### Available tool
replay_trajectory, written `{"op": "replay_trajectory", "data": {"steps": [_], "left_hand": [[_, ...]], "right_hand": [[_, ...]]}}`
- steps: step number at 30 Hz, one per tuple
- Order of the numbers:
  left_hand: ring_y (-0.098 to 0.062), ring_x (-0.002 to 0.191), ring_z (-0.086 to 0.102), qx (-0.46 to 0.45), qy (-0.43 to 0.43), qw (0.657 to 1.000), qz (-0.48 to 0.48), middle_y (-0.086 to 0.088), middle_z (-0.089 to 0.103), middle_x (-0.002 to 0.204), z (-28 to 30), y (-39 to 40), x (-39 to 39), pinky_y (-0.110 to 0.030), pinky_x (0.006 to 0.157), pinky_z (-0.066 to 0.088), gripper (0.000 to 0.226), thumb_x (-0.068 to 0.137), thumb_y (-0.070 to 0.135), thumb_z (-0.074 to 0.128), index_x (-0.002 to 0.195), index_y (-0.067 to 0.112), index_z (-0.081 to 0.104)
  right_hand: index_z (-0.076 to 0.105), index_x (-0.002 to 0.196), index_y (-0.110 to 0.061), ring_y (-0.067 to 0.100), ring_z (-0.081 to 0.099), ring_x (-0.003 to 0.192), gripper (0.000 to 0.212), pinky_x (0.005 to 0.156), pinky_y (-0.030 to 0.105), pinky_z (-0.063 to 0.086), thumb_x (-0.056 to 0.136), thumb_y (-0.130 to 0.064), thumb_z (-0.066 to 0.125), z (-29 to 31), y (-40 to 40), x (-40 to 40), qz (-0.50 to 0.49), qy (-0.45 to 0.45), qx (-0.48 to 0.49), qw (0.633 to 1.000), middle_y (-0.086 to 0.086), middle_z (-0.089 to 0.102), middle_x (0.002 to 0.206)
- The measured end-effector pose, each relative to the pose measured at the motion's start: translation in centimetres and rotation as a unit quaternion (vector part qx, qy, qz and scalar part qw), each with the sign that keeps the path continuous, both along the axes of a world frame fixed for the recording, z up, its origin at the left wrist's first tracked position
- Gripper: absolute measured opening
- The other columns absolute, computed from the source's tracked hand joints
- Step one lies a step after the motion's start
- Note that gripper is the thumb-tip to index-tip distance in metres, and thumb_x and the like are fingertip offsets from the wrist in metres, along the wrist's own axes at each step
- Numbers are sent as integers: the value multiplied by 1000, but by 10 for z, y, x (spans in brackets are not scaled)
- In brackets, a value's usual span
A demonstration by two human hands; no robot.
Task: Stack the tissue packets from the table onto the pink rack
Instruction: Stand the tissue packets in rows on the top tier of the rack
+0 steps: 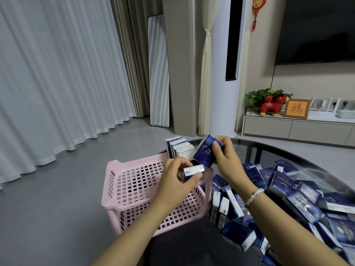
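While above pink rack (pixel 123 181), 2 hands (pixel 177 179) (pixel 223 160) with packets (pixel 206 152).

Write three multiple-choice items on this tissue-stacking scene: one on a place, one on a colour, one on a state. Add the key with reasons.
1. Where does the row of upright dark blue tissue packets stand?
A. at the far end of the pink plastic lattice rack's top shelf
B. on the floor
C. on the television cabinet

2. What colour is the bracelet on the right wrist?
A. red
B. pearly white
C. black

3. What is the left hand doing?
A. resting flat on the rack
B. hanging idle
C. gripping a tissue packet

Key: 1 A, the row stands along the shelf's far edge. 2 B, the beads look white. 3 C, thumb and fingers curl round the packet, while the right hand holds a second packet.
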State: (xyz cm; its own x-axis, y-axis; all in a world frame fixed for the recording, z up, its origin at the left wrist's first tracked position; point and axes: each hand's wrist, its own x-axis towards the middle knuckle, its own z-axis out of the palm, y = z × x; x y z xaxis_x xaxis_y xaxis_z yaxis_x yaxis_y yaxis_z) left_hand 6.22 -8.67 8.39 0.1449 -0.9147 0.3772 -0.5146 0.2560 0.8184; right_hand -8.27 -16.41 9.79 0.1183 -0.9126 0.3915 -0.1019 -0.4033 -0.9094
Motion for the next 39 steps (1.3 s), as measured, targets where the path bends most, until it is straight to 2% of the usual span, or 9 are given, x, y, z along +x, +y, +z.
{"op": "replay_trajectory", "data": {"steps": [4, 7, 10, 14, 20, 25, 29, 36, 39], "left_hand": [[-1, 91, 56, -34, -20, 997, 64, 15, 54, 102, 0, -6, 0, -18, 79, 49, 32, 79, 19, 75, 91, 37, 51], [-1, 83, 54, -60, -18, 992, 114, 16, 53, 94, 1, -11, -6, -8, 70, 43, 27, 78, 22, 76, 89, 29, 53], [0, 81, 53, -83, -23, 987, 135, 13, 49, 95, -4, -12, -13, -3, 67, 39, 22, 78, 24, 76, 87, 24, 55], [4, 79, 47, -78, -29, 986, 145, 6, 41, 102, -7, -11, -16, 0, 68, 37, 23, 79, 23, 75, 91, 16, 57], [6, 87, 46, -46, -36, 990, 125, 5, 41, 114, -2, -8, -8, 6, 72, 35, 47, 77, 27, 78, 114, 20, 49], [8, 90, 47, -26, -19, 992, 120, 8, 42, 112, -2, -1, -6, -4, 69, 41, 57, 73, 31, 80, 119, 23, 46], [3, 91, 50, -16, -11, 993, 114, 10, 45, 111, 3, 7, -2, -7, 70, 40, 58, 71, 38, 80, 118, 25, 49], [-4, 91, 62, -63, 70, 995, 29, 10, 63, 105, 22, 35, -8, -21, 78, 52, 17, 89, 36, 60, 105, 34, 63], [5, 90, 63, -25, 133, 990, -34, 13, 66, 101, 23, 48, -21, -12, 74, 50, 16, 89, 28, 62, 103, 35, 61]], "right_hand": [[39, 108, -28, 18, 63, 88, 9, 65, 26, 58, 100, -27, 35, 3, 2, -2, 0, -7, -14, 1000, -7, 58, 94], [32, 111, -26, 9, 62, 77, 11, 49, 12, 49, 100, -27, 31, 4, 5, -2, -11, 4, -16, 1000, -6, 56, 90], [29, 109, -29, 17, 66, 73, 10, 51, 20, 54, 100, -32, 30, 2, 4, -2, -21, 19, -19, 999, 2, 62, 92], [29, 108, -32, 26, 68, 78, 11, 69, 48, 57, 99, -37, 29, -2, 1, -3, -24, 55, -32, 998, 2, 63, 88], [31, 113, -25, 12, 63, 84, 14, 63, 22, 57, 100, -30, 31, 1, 6, -8, -1, 6, -26, 1000, -6, 57, 94], [35, 112, -24, 0, 54, 77, 13, 63, 8, 44, 100, -29, 34, 5, 15, -6, -13, 12, -53, 998, -15, 53, 88], [40, 113, -27, 0, 56, 85, 15, 72, 19, 49, 98, -31, 38, 13, 25, -5, 1, 12, -59, 998, -16, 55, 93], [53, 105, -24, -5, 61, 79, 11, 64, 16, 52, 95, -27, 47, 21, 56, -12, 39, -31, -57, 997, -11, 63, 92], [56, 102, -28, 1, 63, 85, 9, 70, 21, 55, 94, -27, 50, 15, 71, -18, 54, -3, -53, 997, -10, 65, 94]]}}
